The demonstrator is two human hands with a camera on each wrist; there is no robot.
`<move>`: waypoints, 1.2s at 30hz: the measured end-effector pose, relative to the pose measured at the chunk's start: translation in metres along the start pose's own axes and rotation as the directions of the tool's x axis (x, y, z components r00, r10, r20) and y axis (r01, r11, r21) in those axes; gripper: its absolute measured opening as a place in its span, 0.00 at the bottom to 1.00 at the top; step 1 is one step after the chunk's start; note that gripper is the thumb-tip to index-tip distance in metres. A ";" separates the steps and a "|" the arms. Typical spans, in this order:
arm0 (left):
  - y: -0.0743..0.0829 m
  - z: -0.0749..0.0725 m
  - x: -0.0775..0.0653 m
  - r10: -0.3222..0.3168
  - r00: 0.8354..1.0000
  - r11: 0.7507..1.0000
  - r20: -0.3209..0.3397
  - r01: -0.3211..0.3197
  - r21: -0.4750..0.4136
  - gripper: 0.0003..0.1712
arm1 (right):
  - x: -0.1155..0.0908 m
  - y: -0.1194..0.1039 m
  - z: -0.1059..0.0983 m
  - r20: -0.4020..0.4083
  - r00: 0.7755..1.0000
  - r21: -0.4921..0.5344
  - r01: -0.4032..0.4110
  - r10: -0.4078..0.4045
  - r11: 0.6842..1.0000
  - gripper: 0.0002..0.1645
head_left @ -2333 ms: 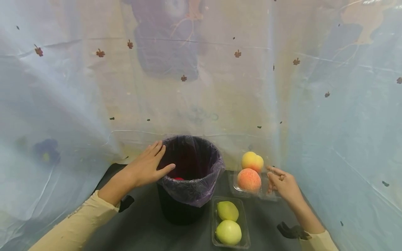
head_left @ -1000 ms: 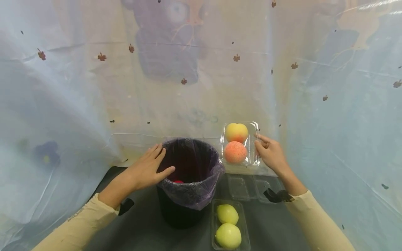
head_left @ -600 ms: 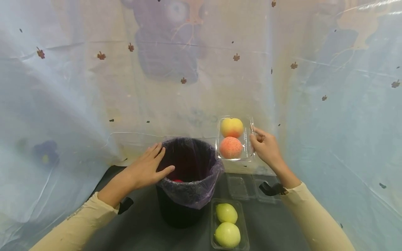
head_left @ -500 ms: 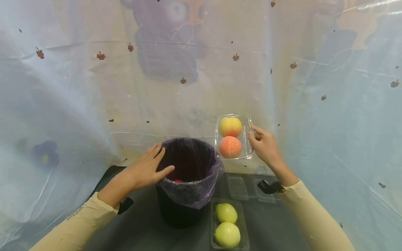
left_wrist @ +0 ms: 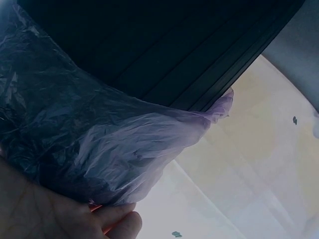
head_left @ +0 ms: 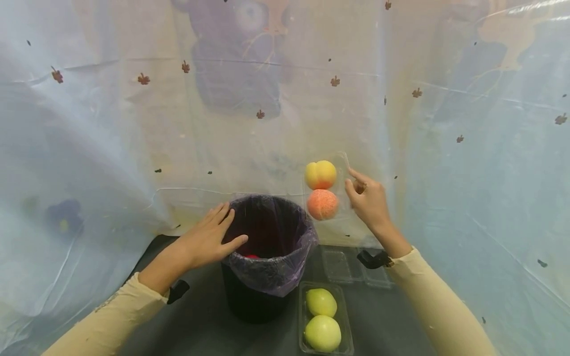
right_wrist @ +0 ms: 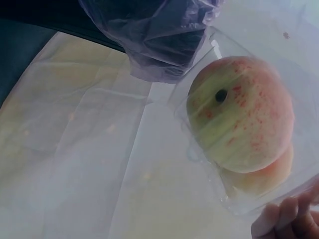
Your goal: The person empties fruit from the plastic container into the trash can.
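Note:
My right hand (head_left: 366, 198) pinches the right edge of a clear plastic tray (right_wrist: 227, 196) raised beside the bin's rim. Two peaches lie in it, a yellow peach (head_left: 320, 174) above a pink-orange peach (head_left: 322, 204). In the right wrist view the tray shows from below, close to the purple liner. My left hand (head_left: 205, 235) rests on the left rim of a black bin (head_left: 254, 301), fingers straight and thumb spread. A purple plastic liner (head_left: 285, 277) folds over the bin's rim. Something red (head_left: 252, 256) shows inside; the rest of the bin's inside is dark.
On the dark tabletop (head_left: 196, 321), right of the bin, a clear tray (head_left: 347, 341) holds two yellow-green fruits (head_left: 322, 316). Behind it lie clear trays (head_left: 337, 266) with no fruit in them. A patterned plastic sheet (head_left: 285, 138) hangs at the back and sides.
My right hand has lifted the tray with both peaches off the table and carried it up and left toward the bin; the tray now tilts. My left hand has stayed on the rim.

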State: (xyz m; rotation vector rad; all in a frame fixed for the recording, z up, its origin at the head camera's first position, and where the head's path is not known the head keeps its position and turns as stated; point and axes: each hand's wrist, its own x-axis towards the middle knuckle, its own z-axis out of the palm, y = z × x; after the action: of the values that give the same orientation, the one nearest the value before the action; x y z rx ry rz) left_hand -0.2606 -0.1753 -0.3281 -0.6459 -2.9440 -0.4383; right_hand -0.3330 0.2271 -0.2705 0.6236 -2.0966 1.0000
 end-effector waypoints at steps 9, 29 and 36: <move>0.001 -0.001 -0.001 -0.001 1.000 1.000 0.001 0.001 -0.005 0.58 | 0.003 -0.003 0.008 -0.020 0.997 0.011 0.069 -0.069 0.998 0.23; 0.000 0.000 -0.002 -0.002 1.000 1.000 -0.006 0.002 0.000 0.57 | 0.004 -0.049 0.020 -0.149 0.983 0.188 0.137 -0.110 0.973 0.22; -0.001 0.000 -0.001 0.001 1.000 1.000 -0.003 -0.001 -0.004 0.58 | 0.006 -0.027 0.034 -0.187 0.971 0.147 0.181 -0.153 0.972 0.24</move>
State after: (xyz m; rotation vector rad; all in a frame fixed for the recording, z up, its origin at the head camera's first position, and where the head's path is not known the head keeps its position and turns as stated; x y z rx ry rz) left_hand -0.2598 -0.1765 -0.3285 -0.6459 -2.9404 -0.4442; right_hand -0.3326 0.1835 -0.2683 0.7539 -1.7905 1.0956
